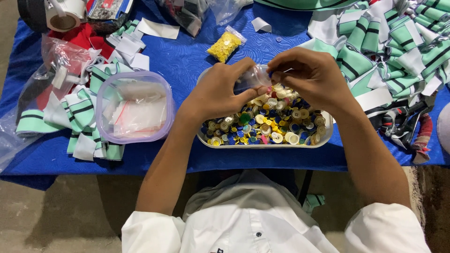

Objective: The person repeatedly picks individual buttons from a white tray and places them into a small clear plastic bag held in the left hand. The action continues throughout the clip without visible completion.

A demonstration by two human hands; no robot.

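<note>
Shirt: white shirt [248, 225] sat nearest the camera.
Tray: white tray [323, 136] of mixed buttons [267, 126] lay on blue counter [197, 56].
Left hand: left hand [220, 91] clamped on small clear bag [253, 78], over the tray.
Right hand: right hand [311, 75] fingertips pinched together at bag mouth, contents unclear.
Tip: bag mouth best kept over the tray, so spills land inside.
Left side: lidded tub [135, 107].
Far: yellow button bag [226, 46].

A blue-clothed table [187, 56] stands on bare concrete floor [61, 211].

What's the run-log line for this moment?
left hand: holds small clear bag | right hand: fingers at bag mouth | below: tray of mixed buttons | surface: blue tablecloth
</note>
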